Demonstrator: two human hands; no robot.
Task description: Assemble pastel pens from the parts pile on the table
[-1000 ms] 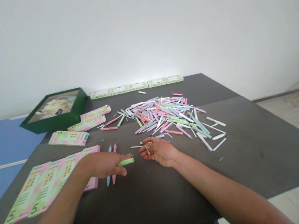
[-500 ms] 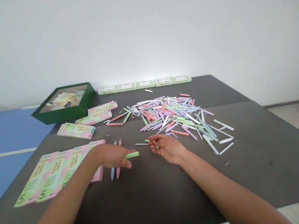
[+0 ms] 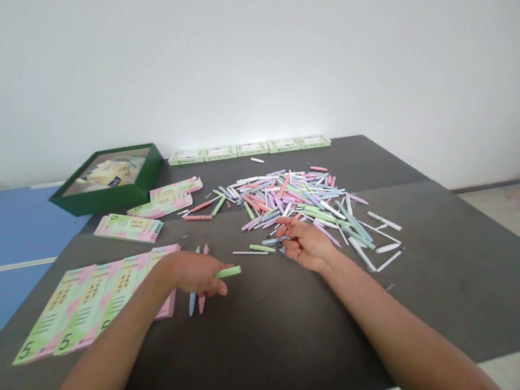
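My left hand (image 3: 192, 272) rests on the dark table (image 3: 442, 261), closed around a light green pen barrel (image 3: 228, 271) that sticks out to the right. Just under that hand lie a blue pen and a pink pen (image 3: 196, 299) side by side. My right hand (image 3: 305, 243) lies palm up at the near edge of a big pile of pastel pen parts (image 3: 300, 205), its fingers curled among the nearest pieces. A green piece (image 3: 262, 248) and a thin white refill (image 3: 250, 253) lie on the table just left of it.
Pink and green packaging cards (image 3: 93, 307) lie fanned at the front left, with more stacks (image 3: 130, 227) behind them. A green box (image 3: 107, 178) stands at the back left. Small green-white boxes (image 3: 250, 148) line the far edge. A blue surface (image 3: 2, 238) adjoins on the left.
My right hand has moved away from me into the edge of the pile, leaving the green piece and white refill on the table. My left hand has kept still with the green barrel.
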